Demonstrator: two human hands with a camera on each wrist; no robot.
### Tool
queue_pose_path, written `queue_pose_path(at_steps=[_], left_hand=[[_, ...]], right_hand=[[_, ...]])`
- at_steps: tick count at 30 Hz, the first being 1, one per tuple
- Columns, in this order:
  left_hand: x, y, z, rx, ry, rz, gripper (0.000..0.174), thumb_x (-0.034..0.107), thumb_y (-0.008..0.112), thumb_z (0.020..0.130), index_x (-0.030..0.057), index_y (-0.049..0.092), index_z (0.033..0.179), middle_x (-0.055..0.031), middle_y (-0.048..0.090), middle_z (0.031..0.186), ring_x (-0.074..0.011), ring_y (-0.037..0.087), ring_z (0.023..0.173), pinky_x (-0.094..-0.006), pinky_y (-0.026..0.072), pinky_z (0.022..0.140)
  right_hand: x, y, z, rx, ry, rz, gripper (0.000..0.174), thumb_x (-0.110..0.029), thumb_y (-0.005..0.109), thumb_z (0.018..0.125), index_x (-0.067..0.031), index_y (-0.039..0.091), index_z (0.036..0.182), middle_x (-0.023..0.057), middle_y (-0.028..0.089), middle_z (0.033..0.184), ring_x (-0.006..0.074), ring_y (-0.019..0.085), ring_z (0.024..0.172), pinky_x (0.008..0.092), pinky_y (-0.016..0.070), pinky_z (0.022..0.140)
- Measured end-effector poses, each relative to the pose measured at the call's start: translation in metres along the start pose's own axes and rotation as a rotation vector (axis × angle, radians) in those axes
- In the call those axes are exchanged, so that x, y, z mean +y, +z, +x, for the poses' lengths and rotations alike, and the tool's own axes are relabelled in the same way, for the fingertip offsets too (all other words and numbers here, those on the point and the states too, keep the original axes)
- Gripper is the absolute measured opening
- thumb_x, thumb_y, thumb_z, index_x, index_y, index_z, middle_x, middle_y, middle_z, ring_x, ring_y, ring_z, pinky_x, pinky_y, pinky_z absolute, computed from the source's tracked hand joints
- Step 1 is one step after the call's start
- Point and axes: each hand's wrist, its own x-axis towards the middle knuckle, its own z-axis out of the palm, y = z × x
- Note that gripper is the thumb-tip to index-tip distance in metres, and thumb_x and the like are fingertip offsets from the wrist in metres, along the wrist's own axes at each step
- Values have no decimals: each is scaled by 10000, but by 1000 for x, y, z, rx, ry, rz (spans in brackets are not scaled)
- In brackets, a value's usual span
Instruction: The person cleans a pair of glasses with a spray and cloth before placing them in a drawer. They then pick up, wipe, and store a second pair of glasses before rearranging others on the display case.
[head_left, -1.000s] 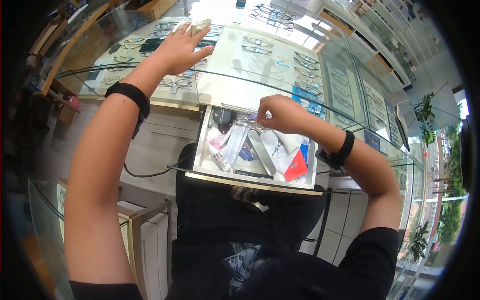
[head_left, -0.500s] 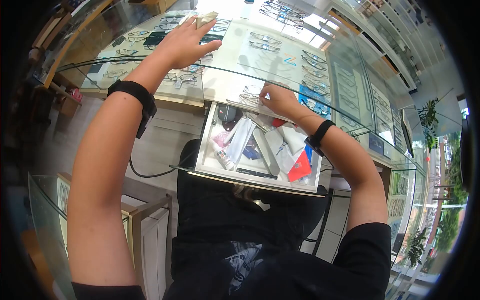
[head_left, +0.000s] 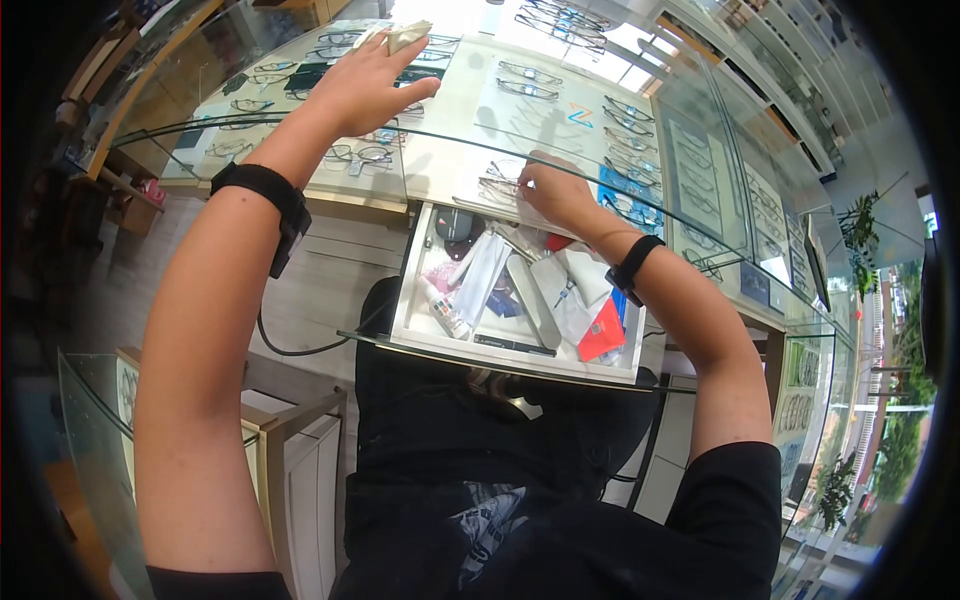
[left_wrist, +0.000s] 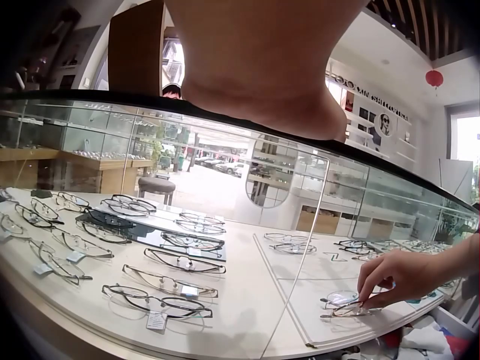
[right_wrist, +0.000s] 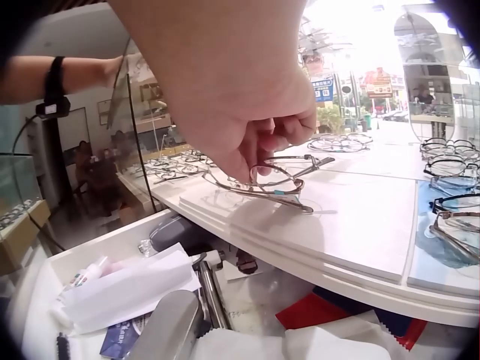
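Note:
My right hand reaches in under the glass top and pinches a pair of thin-framed eyeglasses by thumb and fingers. These eyeglasses are low over the white display board, near its front edge, their lower rim close to the surface. The left wrist view shows the same right hand from the side. My left hand lies spread on the glass top with fingers straight, and a crumpled cream cloth is at its fingertips. Below my right wrist stands a pulled-out drawer.
Inside the drawer lie a grey glasses case, a red packet, white papers and several small items. Rows of eyeglasses fill the display case on both sides. The front glass edge runs above my right hand.
My right hand has moved from above the back of the drawer forward onto the display board, carrying the eyeglasses. My left hand has stayed nearly in place.

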Motion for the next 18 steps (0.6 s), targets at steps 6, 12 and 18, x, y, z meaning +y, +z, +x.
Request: queue_pose_path(at_steps=[6,12,18], left_hand=[[0,0,0,-6,-3,7,779,690,415,1010,218,357,1627,-203,346,1654,-363,237,1569,-453,228,1266],[-1,1,0,-2,-1,-5,777,692,418,1008,221,364,1624,-211,343,1653,-368,237,1569,-457,223,1266],[-2,2,1,9,9,-9,772,684,420,1010,214,372,1620,-205,353,1650,-369,238,1568,-460,225,1264]], right_hand=[[5,5,1,-4,-3,-9,83,-154,672,858,-99,735,856,97,660,989,319,662,988,425,540,854],[11,11,2,-27,-10,-7,90,-169,679,861,-99,735,867,98,659,997,322,661,991,427,541,865],[5,4,0,-89,32,31,138,-197,689,864,-80,741,918,112,652,1029,328,657,1019,432,539,882]])
